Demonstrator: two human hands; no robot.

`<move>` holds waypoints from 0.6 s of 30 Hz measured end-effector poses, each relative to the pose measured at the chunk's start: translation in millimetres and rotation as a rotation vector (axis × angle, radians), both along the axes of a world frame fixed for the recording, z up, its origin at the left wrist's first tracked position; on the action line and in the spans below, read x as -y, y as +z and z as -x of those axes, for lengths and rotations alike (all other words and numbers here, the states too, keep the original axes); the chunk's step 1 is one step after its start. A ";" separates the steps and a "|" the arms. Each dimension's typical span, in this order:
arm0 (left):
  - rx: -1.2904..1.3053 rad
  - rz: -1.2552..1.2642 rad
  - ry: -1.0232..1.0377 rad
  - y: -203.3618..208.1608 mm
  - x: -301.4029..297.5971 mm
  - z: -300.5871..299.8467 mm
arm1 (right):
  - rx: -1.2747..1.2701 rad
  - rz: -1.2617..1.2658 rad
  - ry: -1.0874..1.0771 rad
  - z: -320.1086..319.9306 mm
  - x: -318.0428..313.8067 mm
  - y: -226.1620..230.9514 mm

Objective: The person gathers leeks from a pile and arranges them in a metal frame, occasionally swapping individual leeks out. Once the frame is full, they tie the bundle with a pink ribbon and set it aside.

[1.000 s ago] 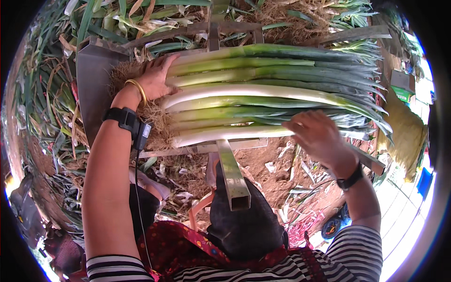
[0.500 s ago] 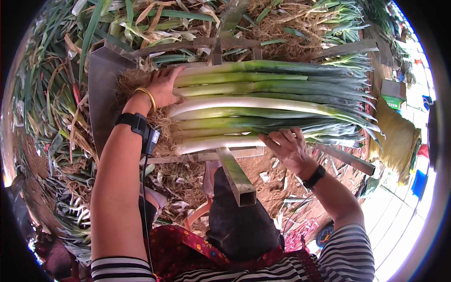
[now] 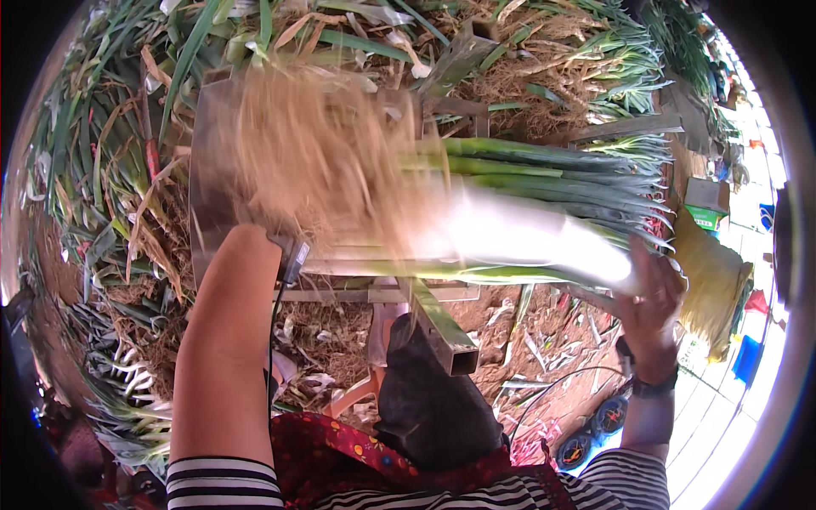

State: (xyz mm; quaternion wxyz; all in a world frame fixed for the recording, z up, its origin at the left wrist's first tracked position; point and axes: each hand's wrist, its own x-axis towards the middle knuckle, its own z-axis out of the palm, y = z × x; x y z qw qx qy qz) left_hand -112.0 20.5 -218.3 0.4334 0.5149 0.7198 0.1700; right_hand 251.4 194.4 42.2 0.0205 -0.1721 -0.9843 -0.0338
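**Leek bundle lifted at both ends, not yet set down**

Nearest the camera, striped sleeves and a dark apron are seen, with a metal rail point(image 3: 442, 327) jutting forward. The right hand point(image 3: 650, 293) is cupped under the green-leaf end of the bundle of leeks point(image 3: 510, 225), fingers spread in support. The left hand is hidden behind the blurred mass of roots point(image 3: 323, 170); whether it grips cannot be told, though the forearm point(image 3: 229, 340) reaches up to that end. The bundle is held level above the worktop point(image 3: 212, 229), just clear of the frame. Gathering appears finished; placing or trimming is judged still to be done. Beyond, loose leek leaves point(image 3: 110, 170) are heaped.
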 end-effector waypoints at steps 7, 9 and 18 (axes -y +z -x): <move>-0.350 0.144 -0.060 20.2 -17.0 -15.0 | -0.197 -0.261 0.252 152.4 16.5 -31.1; -0.348 0.112 -0.073 16.4 -16.0 -14.5 | -0.086 -0.108 0.288 176.1 19.2 -74.8; -0.096 0.052 -0.054 10.0 -10.7 -8.6 | 0.381 0.361 -0.050 83.6 -90.6 -134.1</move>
